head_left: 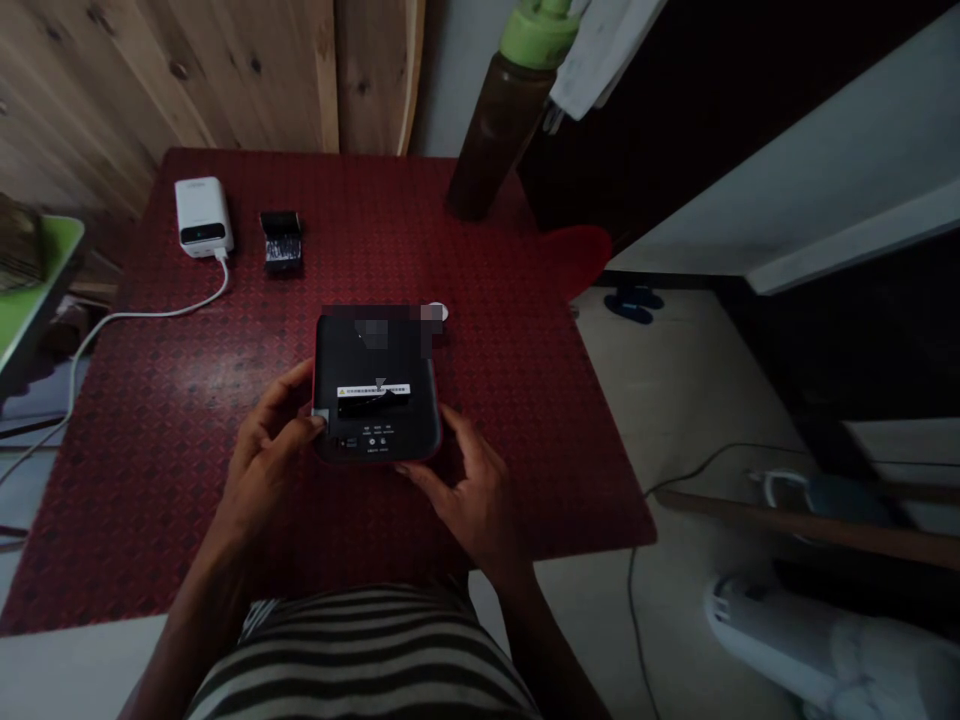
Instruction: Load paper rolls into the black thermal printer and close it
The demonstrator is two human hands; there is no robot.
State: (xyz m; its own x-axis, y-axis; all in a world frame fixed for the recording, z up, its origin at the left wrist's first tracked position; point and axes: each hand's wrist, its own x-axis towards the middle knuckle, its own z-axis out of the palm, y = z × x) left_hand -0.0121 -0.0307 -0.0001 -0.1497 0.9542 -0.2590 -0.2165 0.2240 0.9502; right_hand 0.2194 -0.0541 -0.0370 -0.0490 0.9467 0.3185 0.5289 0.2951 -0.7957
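Observation:
A flat, square black device [375, 360] with rounded corners and a reddish edge is held between my two hands above the table. A white label strip crosses its upper face, with a dark slot-like area under it and small white markings near the edge closest to me. My left hand [274, 440] grips its left side, thumb on the near left corner. My right hand [472, 480] holds the near right corner, fingers along the side and thumb at the front edge. Just behind the device shows a small round white thing [439, 312], partly hidden.
On the red patterned table [517, 400] lie a white power bank [202, 215] with a white cable and a small black item [281, 242]. A brown bottle [499, 130] with a green lid stands at the back. Dark slippers [634, 303] lie on the floor to the right.

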